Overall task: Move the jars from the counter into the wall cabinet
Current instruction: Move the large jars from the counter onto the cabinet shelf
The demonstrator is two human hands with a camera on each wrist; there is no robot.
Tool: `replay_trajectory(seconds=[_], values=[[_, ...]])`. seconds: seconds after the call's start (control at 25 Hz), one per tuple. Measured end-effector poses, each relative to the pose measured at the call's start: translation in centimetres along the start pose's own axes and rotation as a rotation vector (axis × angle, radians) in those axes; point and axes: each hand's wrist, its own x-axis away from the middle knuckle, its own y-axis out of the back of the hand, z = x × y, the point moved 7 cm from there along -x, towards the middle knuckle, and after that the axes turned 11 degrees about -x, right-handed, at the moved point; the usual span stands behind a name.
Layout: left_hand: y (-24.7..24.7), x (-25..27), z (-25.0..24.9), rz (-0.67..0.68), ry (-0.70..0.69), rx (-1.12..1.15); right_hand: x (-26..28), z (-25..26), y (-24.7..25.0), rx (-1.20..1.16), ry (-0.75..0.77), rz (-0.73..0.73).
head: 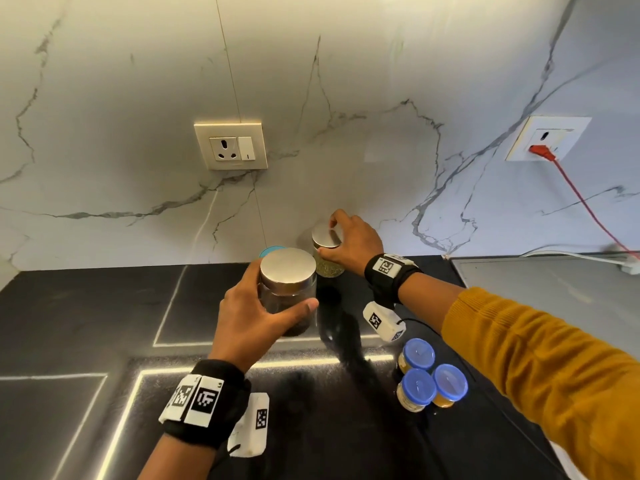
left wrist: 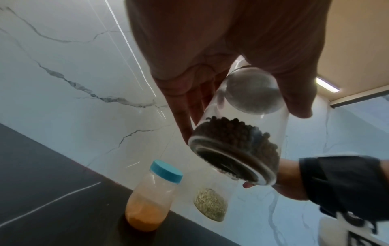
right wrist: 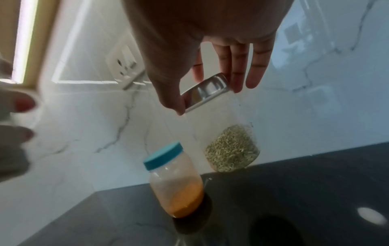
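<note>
Two jars gripped above black bench (head: 104,306).
Left hand (head: 249,323) fingers wrapping peppercorn jar (head: 289,292); right hand (head: 353,244) fingers pinching seed jar (head: 327,251) lid; no legible labels; teal-lidded jar (left wrist: 153,196) behind.

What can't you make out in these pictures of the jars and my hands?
- Wall cabinet: outside every view.
- Teal-lidded jar, head view: mostly hidden behind the peppercorn jar that the left hand grips.
- Right hand on the seed jar's lid, right wrist view: whether that jar has left the counter is unclear.
- Small blue-lidded jars: labels too small.
</note>
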Motion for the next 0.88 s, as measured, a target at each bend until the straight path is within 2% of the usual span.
replay_trajectory(seconds=[0.2,0.4,0.68,0.88], values=[[2.2,-0.1,-4.2,-0.054,-0.069,0.034,6.0,5.6,8.7,-0.144,0.178,-0.257],[5.9,1.2,-10.9,-0.166,-0.232,0.070,12.9,11.7,19.1,-0.325,0.380,-0.471],[11.6,3.4,-21.9,-0.317,-0.491,0.105,19.8,18.6,30.4,-0.443,0.532,-0.586],[15.7,3.3,-29.5,-0.432,-0.573,0.085,21.6,22.5,37.6,-0.504,0.639,-0.665]])
